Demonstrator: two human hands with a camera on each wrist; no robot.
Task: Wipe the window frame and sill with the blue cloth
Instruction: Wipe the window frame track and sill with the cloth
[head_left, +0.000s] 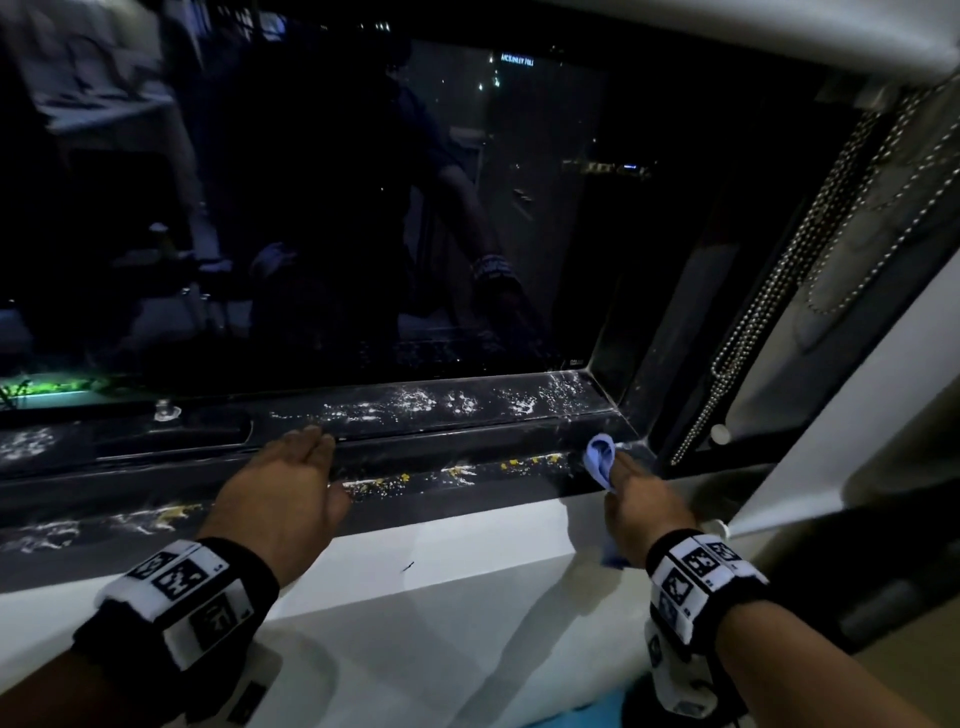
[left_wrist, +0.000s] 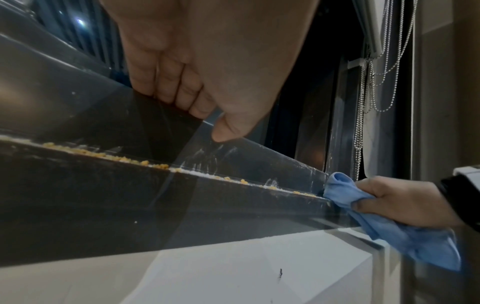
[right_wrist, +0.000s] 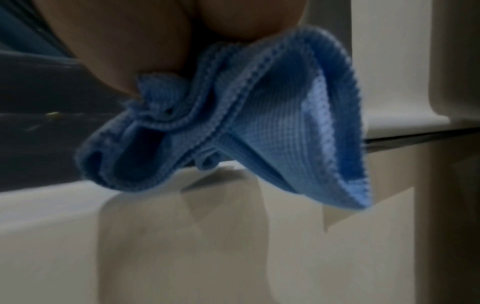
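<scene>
The dark window frame (head_left: 467, 447) runs across the head view, smeared with white streaks and yellow crumbs (head_left: 457, 472). My right hand (head_left: 641, 499) grips the bunched blue cloth (head_left: 600, 457) and holds it against the frame's lower right corner; the cloth (left_wrist: 345, 193) touches the crumb-lined ledge there, and its loose end (right_wrist: 259, 127) hangs down over the white sill. My left hand (head_left: 291, 483) lies flat with straight fingers (left_wrist: 182, 90) on the frame's bottom rail, holding nothing.
The white sill (head_left: 441, 571) stretches below the frame, with a small dark mark (head_left: 409, 566) on it. Beaded blind chains (head_left: 769, 332) hang at the right beside the upright frame. A small clear knob (head_left: 165, 410) sits on the left track. The glass is dark.
</scene>
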